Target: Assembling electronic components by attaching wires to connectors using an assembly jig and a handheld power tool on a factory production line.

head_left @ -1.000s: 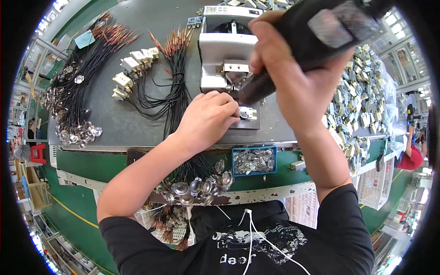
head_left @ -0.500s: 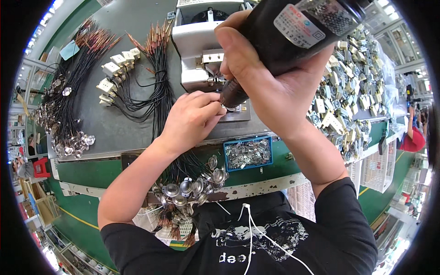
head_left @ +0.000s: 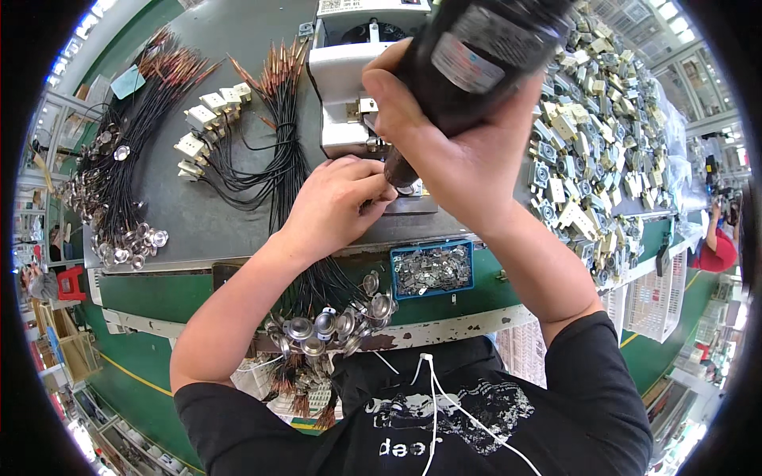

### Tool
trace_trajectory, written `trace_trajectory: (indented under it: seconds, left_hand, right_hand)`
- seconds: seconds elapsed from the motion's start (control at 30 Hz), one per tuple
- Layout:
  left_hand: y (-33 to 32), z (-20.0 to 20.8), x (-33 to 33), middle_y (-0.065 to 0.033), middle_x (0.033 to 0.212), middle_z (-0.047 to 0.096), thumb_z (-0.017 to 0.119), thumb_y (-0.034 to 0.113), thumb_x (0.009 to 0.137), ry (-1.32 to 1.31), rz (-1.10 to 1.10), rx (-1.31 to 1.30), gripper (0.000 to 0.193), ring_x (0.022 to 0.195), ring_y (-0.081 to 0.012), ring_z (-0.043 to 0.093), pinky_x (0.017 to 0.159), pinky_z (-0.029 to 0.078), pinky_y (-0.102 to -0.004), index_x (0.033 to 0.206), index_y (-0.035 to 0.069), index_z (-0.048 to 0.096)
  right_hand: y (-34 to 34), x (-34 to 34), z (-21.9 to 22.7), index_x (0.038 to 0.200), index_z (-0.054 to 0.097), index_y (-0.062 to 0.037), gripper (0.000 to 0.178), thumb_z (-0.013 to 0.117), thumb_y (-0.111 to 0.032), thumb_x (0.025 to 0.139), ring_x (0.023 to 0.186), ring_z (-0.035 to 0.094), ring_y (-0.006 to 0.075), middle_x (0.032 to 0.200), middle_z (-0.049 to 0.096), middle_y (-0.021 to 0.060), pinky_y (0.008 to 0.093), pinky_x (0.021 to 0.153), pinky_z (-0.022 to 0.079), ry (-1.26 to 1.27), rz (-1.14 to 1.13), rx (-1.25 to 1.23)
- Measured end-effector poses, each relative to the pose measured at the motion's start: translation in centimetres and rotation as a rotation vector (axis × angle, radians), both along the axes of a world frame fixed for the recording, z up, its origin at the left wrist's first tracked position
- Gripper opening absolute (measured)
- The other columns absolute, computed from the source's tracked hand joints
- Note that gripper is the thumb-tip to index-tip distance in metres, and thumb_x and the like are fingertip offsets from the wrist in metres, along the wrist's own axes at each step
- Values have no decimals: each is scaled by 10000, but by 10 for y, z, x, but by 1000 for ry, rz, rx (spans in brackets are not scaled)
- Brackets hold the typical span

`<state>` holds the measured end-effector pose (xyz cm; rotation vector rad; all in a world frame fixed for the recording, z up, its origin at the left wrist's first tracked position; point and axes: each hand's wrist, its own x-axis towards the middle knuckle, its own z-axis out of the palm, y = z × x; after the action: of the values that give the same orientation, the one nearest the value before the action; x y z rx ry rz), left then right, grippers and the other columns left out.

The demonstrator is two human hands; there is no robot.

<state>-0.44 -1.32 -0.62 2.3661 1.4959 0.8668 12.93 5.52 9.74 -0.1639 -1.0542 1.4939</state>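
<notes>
In my right hand is a black electric screwdriver, its fingers and thumb wrapped round the thick body. The tool slants down to the left, and its dark nose reaches a small metal fixture at the foot of a white bench machine. My left hand is closed beside that nose, fingertips pressed together over the fixture. Whatever those fingers hold is hidden behind them and the tool. A bundle of black wires with copper-coloured ends lies just left of my left hand, with cream connector blocks attached.
A blue tray of small metal pieces sits at the bench's front edge. Round metal caps on wires hang over the edge nearby. Another wire bundle lies far left. Cream and metal switch-like parts are heaped on the right.
The screwdriver's body has tilted and shifted left with my right hand, while its nose stays near the fixture. My left hand remains closed beside it. The whole view has shifted slightly.
</notes>
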Motion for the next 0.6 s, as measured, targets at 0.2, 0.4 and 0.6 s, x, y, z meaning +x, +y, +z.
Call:
trace_trajectory:
  seconds: [0.2, 0.4, 0.6]
  left_hand:
    - [3, 11, 8, -123, 973, 651, 744, 189, 871, -138, 203, -309, 255, 929, -351, 652, 815, 522, -471, 1028, 50, 599]
    - [7, 17, 2, -165, 974, 656, 677, 272, 943, 131, 73, -320, 320, 919, -387, 671, 787, 548, -491, 1131, 39, 564]
    - [8, 11, -2, -179, 1009, 676, 675, 257, 942, 127, 53, -310, 323, 933, -397, 678, 800, 556, -499, 1142, 26, 571]
  right_hand:
    - [29, 11, -13, 1424, 384, -14, 670, 738, 50, 858, 965, 670, 159, 1088, 623, 93, 298, 801, 559, -331, 120, 155]
    - [24, 13, -22, 984, 637, 29, 197, 760, 98, 845, 719, 674, 106, 880, 716, 70, 244, 608, 539, -365, -51, 295]
    - [20, 16, -21, 1002, 643, 39, 202, 729, 115, 837, 716, 674, 100, 901, 719, 80, 242, 616, 543, -478, -37, 410]
